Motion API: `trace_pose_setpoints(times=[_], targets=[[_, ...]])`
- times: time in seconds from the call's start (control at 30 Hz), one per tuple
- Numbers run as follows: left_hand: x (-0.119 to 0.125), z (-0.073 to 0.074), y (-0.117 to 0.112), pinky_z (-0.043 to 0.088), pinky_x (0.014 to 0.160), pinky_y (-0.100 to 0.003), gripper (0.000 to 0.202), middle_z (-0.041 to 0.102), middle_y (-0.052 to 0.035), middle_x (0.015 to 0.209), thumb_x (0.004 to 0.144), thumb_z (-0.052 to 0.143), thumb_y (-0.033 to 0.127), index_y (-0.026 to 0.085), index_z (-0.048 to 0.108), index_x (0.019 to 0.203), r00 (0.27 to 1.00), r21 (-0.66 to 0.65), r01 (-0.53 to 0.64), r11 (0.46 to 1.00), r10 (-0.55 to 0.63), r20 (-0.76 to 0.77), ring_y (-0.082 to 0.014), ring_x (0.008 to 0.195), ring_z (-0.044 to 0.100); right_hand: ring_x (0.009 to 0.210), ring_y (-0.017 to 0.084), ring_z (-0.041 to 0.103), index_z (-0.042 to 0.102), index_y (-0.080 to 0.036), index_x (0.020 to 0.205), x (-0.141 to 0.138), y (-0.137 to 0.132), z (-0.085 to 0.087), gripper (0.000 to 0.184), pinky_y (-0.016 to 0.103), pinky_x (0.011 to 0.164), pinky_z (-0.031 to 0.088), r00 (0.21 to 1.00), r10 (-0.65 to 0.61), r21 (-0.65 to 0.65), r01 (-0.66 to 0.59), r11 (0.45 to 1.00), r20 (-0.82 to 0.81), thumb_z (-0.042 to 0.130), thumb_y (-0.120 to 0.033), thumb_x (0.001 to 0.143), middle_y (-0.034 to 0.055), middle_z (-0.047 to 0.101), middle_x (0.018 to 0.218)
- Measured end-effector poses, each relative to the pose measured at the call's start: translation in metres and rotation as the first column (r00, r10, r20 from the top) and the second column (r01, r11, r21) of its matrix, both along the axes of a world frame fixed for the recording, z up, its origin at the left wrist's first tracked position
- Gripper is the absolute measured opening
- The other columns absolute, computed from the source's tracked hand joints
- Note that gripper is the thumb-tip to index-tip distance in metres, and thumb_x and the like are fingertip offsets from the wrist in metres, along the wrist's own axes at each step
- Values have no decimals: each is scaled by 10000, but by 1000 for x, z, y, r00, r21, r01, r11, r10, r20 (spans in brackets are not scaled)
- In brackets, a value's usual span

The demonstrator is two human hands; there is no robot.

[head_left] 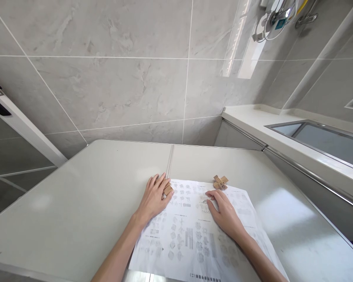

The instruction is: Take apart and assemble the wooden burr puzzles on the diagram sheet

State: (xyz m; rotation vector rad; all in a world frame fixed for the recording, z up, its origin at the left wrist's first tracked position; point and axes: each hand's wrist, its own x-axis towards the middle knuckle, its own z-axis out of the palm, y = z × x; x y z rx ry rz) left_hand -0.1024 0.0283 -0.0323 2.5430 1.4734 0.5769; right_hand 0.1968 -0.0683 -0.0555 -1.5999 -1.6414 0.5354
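My left hand [156,196] lies at the upper left corner of a printed sheet, its fingers and thumb curved round some small wooden puzzle pieces [168,189]. Part of the wood is hidden beneath the fingers, so I cannot tell how many pieces there are. My right hand [222,211] rests over the right half of the paper sheet [191,235], thumb and fingers apart, with nothing between them. Just beyond its fingertips stands a cross-shaped wooden burr puzzle [220,183] with a dark marking, at the sheet's top edge. Rows of small diagrams cover the paper.
The white table [76,203] has a seam running away from me. A counter [253,115] with an inset sink [329,139] stands at the right. Behind is a grey tiled wall [120,86], with a white-framed door [26,121] at the left.
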Motion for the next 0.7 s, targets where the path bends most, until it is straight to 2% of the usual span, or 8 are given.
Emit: trace_pose_setpoints(times=[0.1, 0.27, 0.33, 0.43, 0.57, 0.7], targets=[[0, -1, 0, 404, 1286, -623, 476, 485, -75, 1732, 1089, 565, 497, 270, 623, 1504, 1000, 7, -15, 1000, 15, 20, -385, 1582, 427, 1149, 326, 682, 642, -288, 1205, 0, 0, 2, 206, 545, 1014, 582, 1000, -3, -3, 3, 1000, -14, 501, -358, 1071, 107, 701, 1238], [0, -2, 0, 425, 1277, -592, 470, 487, -64, 1729, 1090, 555, 513, 270, 627, 1485, 999, 6, -19, 1000, 19, 38, -375, 1582, 424, 1141, 317, 688, 658, -290, 1197, -1, 0, 5, 213, 510, 987, 593, 999, -11, -5, 11, 1000, -52, 515, -381, 1068, 100, 714, 1217], [0, -3, 0, 423, 1278, -597, 475, 483, -65, 1732, 1092, 547, 519, 269, 625, 1489, 999, 4, -18, 1000, 18, 41, -377, 1584, 419, 1091, 309, 703, 670, -286, 1178, -1, 0, 6, 223, 476, 930, 608, 997, -24, -6, 24, 1000, -75, 515, -406, 1073, 97, 728, 1167], [0, -3, 0, 422, 1278, -599, 481, 483, -67, 1731, 1095, 540, 522, 269, 621, 1497, 999, 1, -18, 1000, 18, 42, -378, 1585, 418, 908, 283, 716, 671, -270, 1172, -1, 0, 7, 268, 432, 794, 611, 990, -81, -17, 80, 997, -117, 498, -454, 1083, 89, 746, 1050], [-1, -3, 0, 421, 1278, -601, 487, 484, -70, 1730, 1099, 529, 528, 268, 619, 1501, 999, 4, -17, 1000, 17, 42, -380, 1584, 419, 680, 224, 685, 586, -248, 1337, -1, 0, 10, 354, 371, 642, 580, 963, -190, -35, 187, 982, -190, 475, -468, 1084, 67, 765, 970], [-1, -4, 0, 411, 1283, -610, 501, 488, -86, 1726, 1101, 519, 533, 253, 620, 1505, 999, 14, -10, 1000, 10, 43, -387, 1578, 425, 616, 206, 695, 492, -246, 1466, 1, 0, 14, 452, 335, 561, 550, 933, -262, -62, 254, 965, -247, 470, -474, 1077, 54, 772, 967]])
